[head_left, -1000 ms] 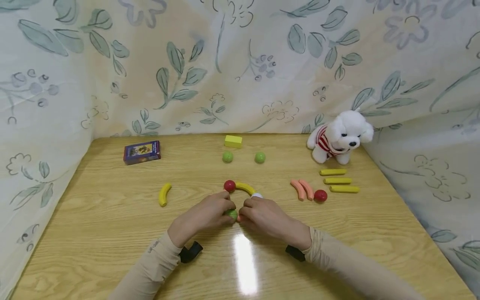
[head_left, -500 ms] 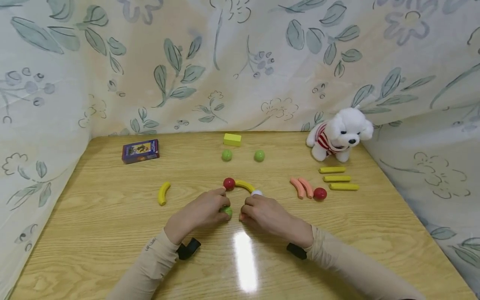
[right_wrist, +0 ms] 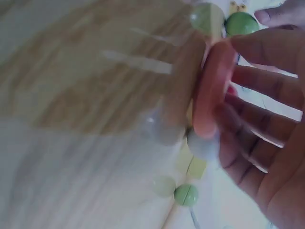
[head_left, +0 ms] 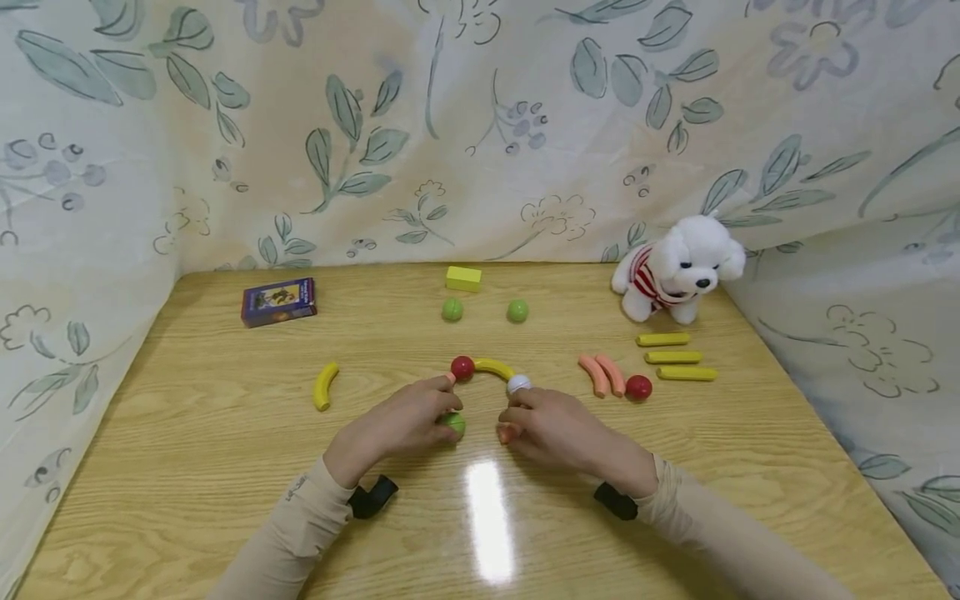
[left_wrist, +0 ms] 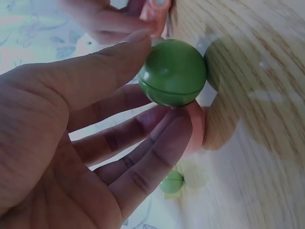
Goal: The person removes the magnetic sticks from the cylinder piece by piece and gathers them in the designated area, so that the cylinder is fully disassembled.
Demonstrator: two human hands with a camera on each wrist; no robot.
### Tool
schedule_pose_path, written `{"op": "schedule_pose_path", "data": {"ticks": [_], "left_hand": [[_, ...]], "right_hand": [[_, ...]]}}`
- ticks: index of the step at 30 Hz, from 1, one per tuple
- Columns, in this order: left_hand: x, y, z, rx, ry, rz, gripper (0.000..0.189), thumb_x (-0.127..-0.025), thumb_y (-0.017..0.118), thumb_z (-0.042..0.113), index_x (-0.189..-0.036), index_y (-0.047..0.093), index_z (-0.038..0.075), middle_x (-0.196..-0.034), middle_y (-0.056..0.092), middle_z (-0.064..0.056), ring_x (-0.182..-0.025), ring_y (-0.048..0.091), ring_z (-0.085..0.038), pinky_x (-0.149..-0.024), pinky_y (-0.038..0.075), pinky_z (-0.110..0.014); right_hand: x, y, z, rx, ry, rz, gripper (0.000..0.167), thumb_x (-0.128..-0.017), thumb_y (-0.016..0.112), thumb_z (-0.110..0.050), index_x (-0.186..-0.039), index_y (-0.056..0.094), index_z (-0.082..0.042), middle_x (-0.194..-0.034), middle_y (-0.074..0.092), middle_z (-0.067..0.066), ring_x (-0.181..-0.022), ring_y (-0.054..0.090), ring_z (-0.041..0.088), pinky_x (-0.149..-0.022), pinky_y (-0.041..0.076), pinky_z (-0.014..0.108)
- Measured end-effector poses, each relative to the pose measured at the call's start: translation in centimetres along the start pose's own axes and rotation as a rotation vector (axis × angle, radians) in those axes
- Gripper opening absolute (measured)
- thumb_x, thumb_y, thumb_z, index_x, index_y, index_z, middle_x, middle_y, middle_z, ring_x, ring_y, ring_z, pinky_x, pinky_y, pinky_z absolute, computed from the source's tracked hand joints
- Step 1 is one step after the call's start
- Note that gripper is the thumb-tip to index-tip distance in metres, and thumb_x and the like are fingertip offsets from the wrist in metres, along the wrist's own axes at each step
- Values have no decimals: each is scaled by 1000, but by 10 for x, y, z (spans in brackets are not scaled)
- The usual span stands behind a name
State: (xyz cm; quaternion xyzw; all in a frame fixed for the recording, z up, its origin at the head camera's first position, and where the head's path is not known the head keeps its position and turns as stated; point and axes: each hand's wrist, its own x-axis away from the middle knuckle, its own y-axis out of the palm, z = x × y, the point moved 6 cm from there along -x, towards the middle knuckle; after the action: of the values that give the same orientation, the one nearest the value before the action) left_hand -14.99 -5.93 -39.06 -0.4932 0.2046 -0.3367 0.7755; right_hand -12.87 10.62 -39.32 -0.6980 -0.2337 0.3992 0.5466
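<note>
A chain of toy pieces lies mid-table. In the head view its red ball (head_left: 462,368) meets a yellow curved rod (head_left: 495,367), which leads to a white ball (head_left: 519,383). My left hand (head_left: 397,421) holds a green ball (left_wrist: 174,71), thumb against it, with fingertips at a pink curved rod (left_wrist: 196,129) beside the ball. Only this rod's tip shows in the head view, next to the red ball. My right hand (head_left: 558,425) pinches another pink curved rod (right_wrist: 214,90) by the white ball. A gap separates its near end from the green ball.
Two green balls (head_left: 517,311) and a yellow block (head_left: 463,279) sit farther back. Rightward lie two pink rods (head_left: 602,376), a red ball (head_left: 638,387), several yellow sticks (head_left: 673,357) and a plush dog (head_left: 678,271). At left are a yellow curved rod (head_left: 325,387) and a card box (head_left: 278,302).
My right hand has moved rightward with the pink rod, widening the gap to the green ball. The red ball, yellow rod and white ball have shifted slightly right. My left hand moved slightly left.
</note>
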Motion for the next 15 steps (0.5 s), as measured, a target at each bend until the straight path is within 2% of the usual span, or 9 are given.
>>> {"op": "schedule_pose_path", "data": {"ticks": [3, 5, 8, 10, 12, 15], "left_hand": [[2, -1, -2, 20, -42, -4, 26, -86, 75, 22, -105, 70, 5, -92, 53, -1, -75, 46, -10, -67, 40, -22], [3, -2, -3, 31, -60, -4, 28, -87, 75, 24, -108, 70, 5, -93, 53, 0, -75, 46, -10, -68, 41, -22], [4, -1, -4, 26, -45, 4, 23, -88, 73, 23, -104, 70, 7, -92, 51, 0, -74, 45, -9, -66, 41, -21], [5, 0, -4, 21, -35, 9, 18, -88, 72, 21, -101, 70, 8, -90, 51, 0, -73, 44, -9, -65, 39, -21], [5, -1, -3, 12, -28, 20, 15, -88, 73, 20, -99, 70, 10, -89, 51, -1, -72, 44, -9, -63, 38, -20], [5, -5, -4, 5, -45, 43, 13, -88, 73, 16, -99, 71, 10, -91, 53, -2, -72, 45, -10, -62, 39, -20]], "right_hand": [[-1, -8, 11, -21, 34, 58, 16, -82, 75, -8, -97, 72, -14, -98, 66, 1, -86, 64, 13, -74, 54, 28], [-3, -11, 21, -40, 51, 62, 22, -81, 72, 0, -101, 72, -11, -105, 68, 5, -95, 66, 19, -81, 55, 33], [-6, -10, 31, -83, 44, -18, 32, -84, 66, 9, -109, 71, -9, -118, 67, 9, -110, 63, 25, -92, 52, 38], [-6, -7, 34, -116, 38, -84, 31, -87, 64, 8, -111, 71, -9, -123, 66, 10, -116, 61, 26, -97, 51, 40], [-3, -6, 34, -133, 46, -132, 31, -88, 61, 7, -112, 71, -9, -124, 65, 11, -117, 60, 27, -98, 49, 41], [2, -7, 30, -126, 56, -137, 29, -88, 63, 3, -108, 73, -14, -118, 66, 8, -112, 60, 25, -95, 50, 39]]}}
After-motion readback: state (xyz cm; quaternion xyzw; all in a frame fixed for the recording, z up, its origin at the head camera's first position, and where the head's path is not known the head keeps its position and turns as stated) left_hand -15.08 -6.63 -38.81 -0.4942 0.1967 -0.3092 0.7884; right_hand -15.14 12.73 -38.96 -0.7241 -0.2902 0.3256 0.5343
